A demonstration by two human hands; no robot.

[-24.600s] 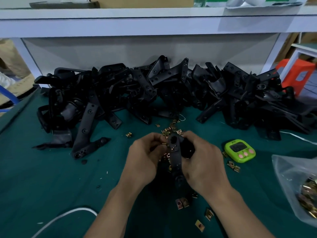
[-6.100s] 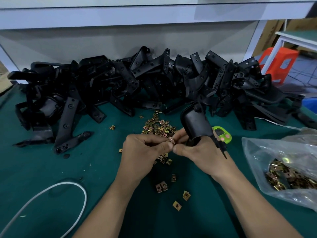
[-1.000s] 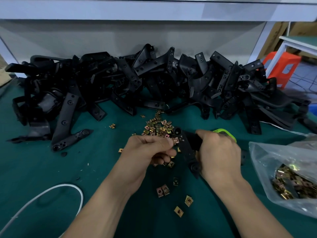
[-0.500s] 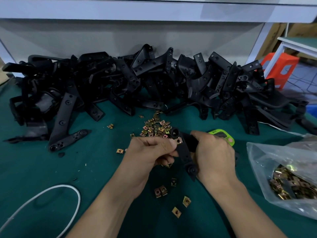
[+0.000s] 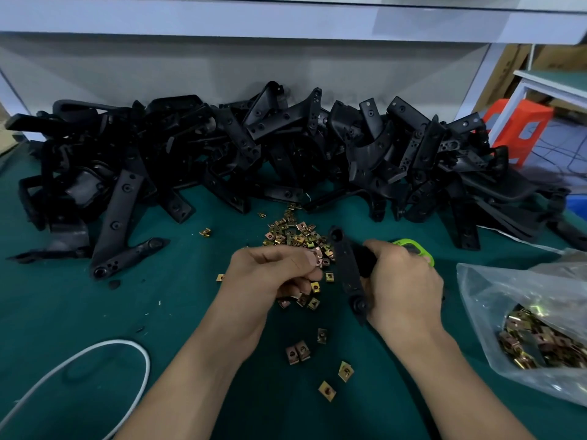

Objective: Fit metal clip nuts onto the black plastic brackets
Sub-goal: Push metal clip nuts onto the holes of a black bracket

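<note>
My right hand (image 5: 401, 284) grips a black plastic bracket (image 5: 347, 271), its long arm pointing toward me and slightly left. My left hand (image 5: 270, 274) pinches a small metal clip nut (image 5: 317, 253) between thumb and forefinger, a short gap left of the bracket's upper end. A heap of loose brass-coloured clip nuts (image 5: 293, 235) lies on the green mat just beyond my hands. A few more clip nuts (image 5: 298, 352) are scattered near my wrists.
A long pile of black brackets (image 5: 286, 154) fills the back of the green table (image 5: 79, 312). A clear bag of clip nuts (image 5: 533, 331) lies at the right. A green timer (image 5: 416, 247) sits behind my right hand. A white cable (image 5: 104, 354) loops at lower left.
My left hand has drawn slightly left, away from the bracket, still pinching a clip nut. The right hand keeps the bracket in nearly the same pose.
</note>
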